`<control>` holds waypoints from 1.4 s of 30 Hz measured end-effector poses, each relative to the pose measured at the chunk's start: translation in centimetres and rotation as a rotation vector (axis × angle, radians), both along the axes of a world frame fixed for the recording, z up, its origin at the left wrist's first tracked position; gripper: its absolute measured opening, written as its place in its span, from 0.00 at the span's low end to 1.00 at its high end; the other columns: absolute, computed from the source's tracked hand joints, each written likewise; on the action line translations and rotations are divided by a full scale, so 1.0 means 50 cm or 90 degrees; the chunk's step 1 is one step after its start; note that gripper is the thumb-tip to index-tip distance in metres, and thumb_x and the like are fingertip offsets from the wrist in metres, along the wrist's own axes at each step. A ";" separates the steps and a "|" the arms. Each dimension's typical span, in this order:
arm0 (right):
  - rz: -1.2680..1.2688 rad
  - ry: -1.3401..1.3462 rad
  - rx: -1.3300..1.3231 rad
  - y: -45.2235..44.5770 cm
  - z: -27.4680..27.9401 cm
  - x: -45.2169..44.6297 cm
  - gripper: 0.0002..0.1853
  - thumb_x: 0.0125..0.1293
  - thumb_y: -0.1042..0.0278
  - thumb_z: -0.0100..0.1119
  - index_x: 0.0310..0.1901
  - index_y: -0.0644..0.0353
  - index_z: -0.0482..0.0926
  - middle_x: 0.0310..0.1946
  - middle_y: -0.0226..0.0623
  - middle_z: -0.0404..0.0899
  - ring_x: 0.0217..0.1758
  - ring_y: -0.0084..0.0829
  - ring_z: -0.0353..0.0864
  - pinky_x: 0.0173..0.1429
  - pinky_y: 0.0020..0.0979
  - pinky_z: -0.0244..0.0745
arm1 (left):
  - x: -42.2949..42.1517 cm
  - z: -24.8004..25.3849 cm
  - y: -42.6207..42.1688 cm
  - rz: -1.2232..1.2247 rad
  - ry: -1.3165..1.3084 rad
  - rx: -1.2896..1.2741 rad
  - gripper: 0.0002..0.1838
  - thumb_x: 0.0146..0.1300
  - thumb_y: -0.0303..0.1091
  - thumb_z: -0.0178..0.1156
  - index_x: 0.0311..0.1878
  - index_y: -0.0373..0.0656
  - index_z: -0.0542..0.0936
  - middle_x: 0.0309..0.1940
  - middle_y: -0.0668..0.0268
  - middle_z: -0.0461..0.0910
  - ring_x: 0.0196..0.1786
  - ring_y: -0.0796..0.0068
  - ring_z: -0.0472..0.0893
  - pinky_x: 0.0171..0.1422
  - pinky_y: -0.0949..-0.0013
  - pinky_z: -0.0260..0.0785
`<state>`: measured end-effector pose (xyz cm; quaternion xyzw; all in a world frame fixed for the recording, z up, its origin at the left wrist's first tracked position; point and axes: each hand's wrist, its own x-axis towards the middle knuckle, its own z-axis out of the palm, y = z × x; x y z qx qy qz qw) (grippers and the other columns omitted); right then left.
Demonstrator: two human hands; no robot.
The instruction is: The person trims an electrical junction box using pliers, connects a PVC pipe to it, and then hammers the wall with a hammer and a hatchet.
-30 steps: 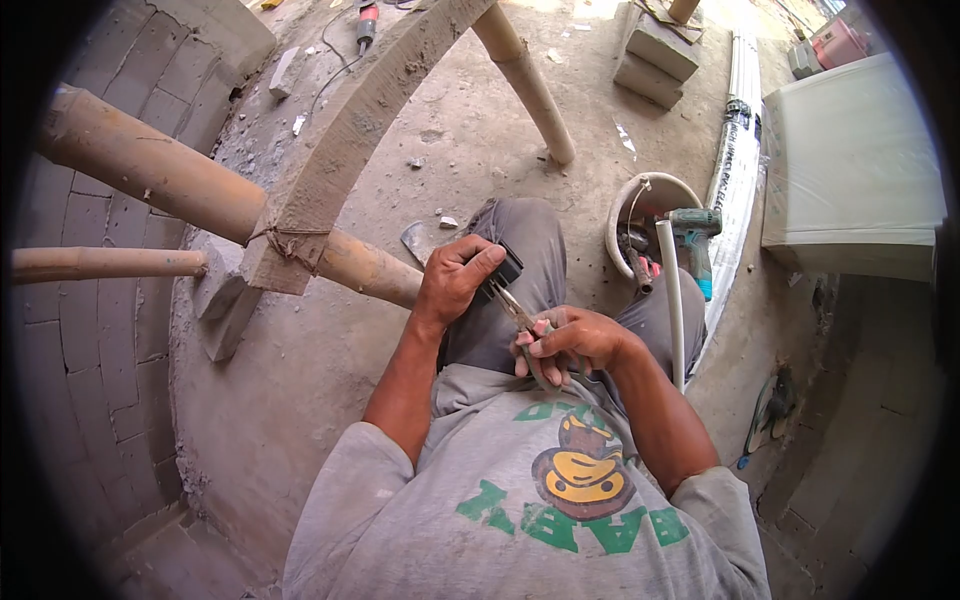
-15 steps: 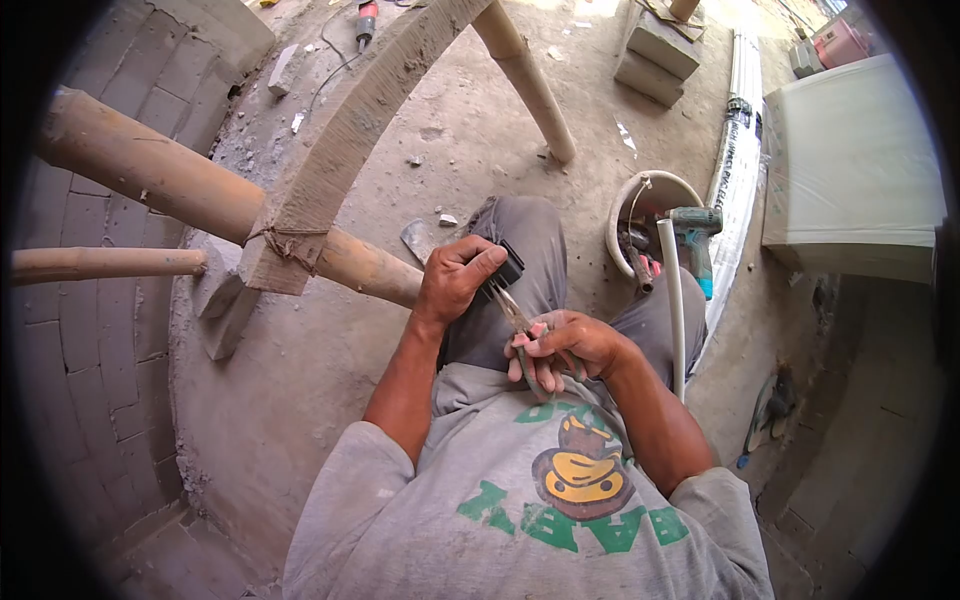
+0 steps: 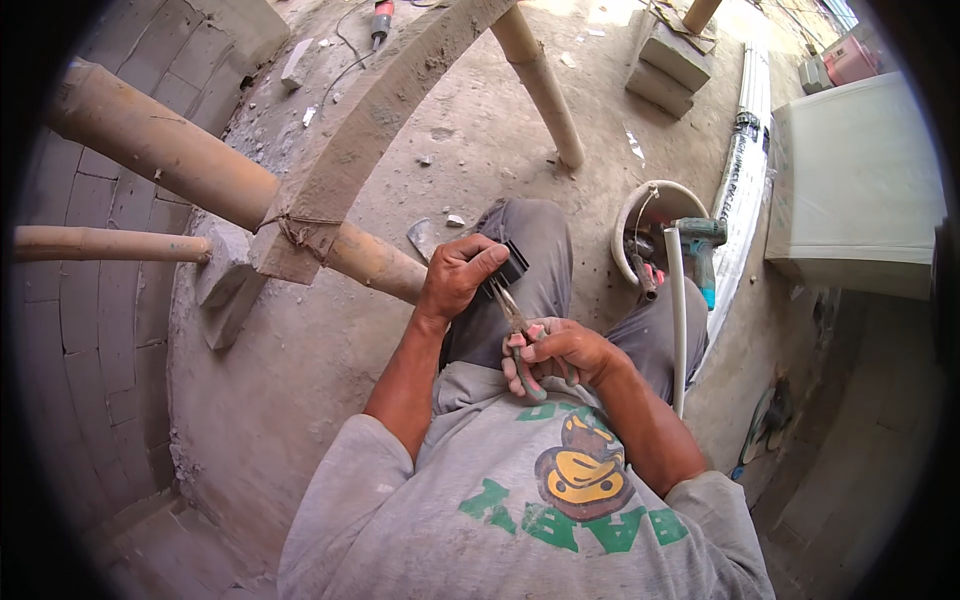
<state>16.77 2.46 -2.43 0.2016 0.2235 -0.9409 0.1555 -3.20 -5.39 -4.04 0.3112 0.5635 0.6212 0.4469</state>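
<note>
My left hand (image 3: 457,282) grips a small black plastic box (image 3: 512,264) above my left thigh, thumb pressed along its near side. In my right hand (image 3: 560,352) is a pair of long-nose pliers (image 3: 512,312) with red and green handles. The jaws point up and left, and their tips reach the lower edge of the box. Whether the jaws pinch part of it, I cannot tell. My fingers cover some of the handles.
Beside my right knee stands a bucket (image 3: 622,232) of tools, with a cordless drill (image 3: 700,240) at its rim. A white pipe (image 3: 677,320) rises near my right thigh. Bamboo poles (image 3: 170,145) and a wooden plank (image 3: 360,140) cross at left. Wrapped pipes (image 3: 742,180) lie right.
The whole view has shifted slightly. The plier handles look turned a little in my right hand and more spread, while the tips stay at the black box. My left hand keeps its hold.
</note>
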 end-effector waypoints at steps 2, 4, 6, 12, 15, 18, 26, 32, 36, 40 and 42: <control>0.029 0.006 0.015 0.008 -0.013 0.004 0.10 0.63 0.72 0.57 0.45 0.64 0.73 0.34 0.46 0.81 0.33 0.37 0.83 0.37 0.35 0.79 | 0.000 0.000 0.002 0.002 0.041 0.012 0.10 0.69 0.34 0.63 0.34 0.38 0.84 0.28 0.75 0.80 0.31 0.88 0.74 0.37 0.79 0.66; 0.077 -0.080 0.250 0.025 0.027 0.005 0.09 0.63 0.72 0.58 0.43 0.63 0.72 0.34 0.46 0.81 0.36 0.40 0.84 0.39 0.38 0.79 | 0.006 0.003 0.012 0.020 0.129 -0.045 0.12 0.68 0.37 0.63 0.33 0.37 0.84 0.24 0.70 0.82 0.29 0.84 0.77 0.35 0.74 0.69; 0.133 -0.157 0.632 0.027 0.061 0.013 0.08 0.63 0.71 0.58 0.41 0.63 0.71 0.34 0.48 0.81 0.38 0.43 0.85 0.40 0.41 0.79 | 0.024 0.020 0.033 0.031 0.227 -0.108 0.15 0.67 0.40 0.64 0.32 0.37 0.83 0.22 0.64 0.82 0.28 0.76 0.79 0.33 0.69 0.70; 0.142 -0.333 1.377 -0.002 0.103 0.029 0.10 0.62 0.71 0.57 0.40 0.66 0.69 0.33 0.57 0.78 0.40 0.55 0.82 0.47 0.51 0.76 | 0.067 0.066 0.120 0.007 0.445 -0.308 0.21 0.63 0.49 0.61 0.28 0.38 0.81 0.23 0.49 0.80 0.31 0.43 0.80 0.37 0.51 0.71; 0.066 -0.307 1.190 -0.011 0.083 0.039 0.11 0.61 0.70 0.58 0.41 0.66 0.70 0.33 0.53 0.78 0.42 0.54 0.82 0.45 0.48 0.76 | 0.066 0.062 0.109 0.035 0.423 -0.265 0.21 0.65 0.47 0.61 0.28 0.37 0.80 0.21 0.52 0.78 0.26 0.52 0.79 0.35 0.56 0.70; 0.055 -0.150 0.874 0.002 0.054 0.040 0.08 0.62 0.72 0.57 0.40 0.61 0.70 0.30 0.37 0.77 0.32 0.33 0.81 0.35 0.35 0.74 | 0.029 0.063 0.077 -0.007 0.313 -0.207 0.20 0.66 0.46 0.61 0.27 0.36 0.79 0.18 0.56 0.76 0.23 0.66 0.74 0.32 0.60 0.67; 0.135 -0.141 0.341 0.031 0.069 0.018 0.13 0.55 0.69 0.56 0.44 0.57 0.75 0.45 0.39 0.84 0.33 0.23 0.80 0.21 0.28 0.63 | 0.024 0.011 0.025 0.042 0.124 -0.068 0.16 0.70 0.40 0.62 0.30 0.38 0.81 0.20 0.76 0.72 0.26 0.87 0.67 0.31 0.75 0.62; 0.058 -0.064 0.177 0.019 0.038 0.020 0.09 0.63 0.71 0.55 0.45 0.61 0.74 0.44 0.44 0.84 0.36 0.30 0.83 0.34 0.28 0.76 | 0.016 0.014 0.014 -0.010 0.085 -0.023 0.12 0.71 0.36 0.61 0.32 0.40 0.82 0.25 0.79 0.74 0.31 0.89 0.69 0.36 0.79 0.63; 0.045 -0.005 0.090 0.020 0.013 0.018 0.08 0.64 0.73 0.55 0.44 0.63 0.73 0.37 0.42 0.82 0.36 0.32 0.83 0.37 0.30 0.78 | 0.011 0.012 0.008 -0.016 0.067 -0.010 0.11 0.70 0.35 0.61 0.33 0.40 0.82 0.26 0.78 0.75 0.31 0.89 0.69 0.36 0.79 0.63; 0.031 -0.006 0.080 0.022 0.011 0.020 0.08 0.63 0.74 0.56 0.43 0.62 0.72 0.32 0.39 0.79 0.34 0.32 0.82 0.35 0.31 0.77 | 0.012 0.011 0.010 -0.002 0.061 0.001 0.13 0.69 0.37 0.63 0.32 0.38 0.83 0.23 0.77 0.77 0.29 0.89 0.72 0.33 0.78 0.66; 0.068 -0.069 0.283 0.025 0.030 0.014 0.08 0.62 0.74 0.57 0.42 0.63 0.71 0.32 0.41 0.79 0.34 0.35 0.82 0.34 0.34 0.77 | 0.015 0.012 0.016 0.031 0.136 -0.040 0.13 0.68 0.38 0.64 0.31 0.37 0.82 0.22 0.72 0.78 0.27 0.84 0.74 0.32 0.74 0.67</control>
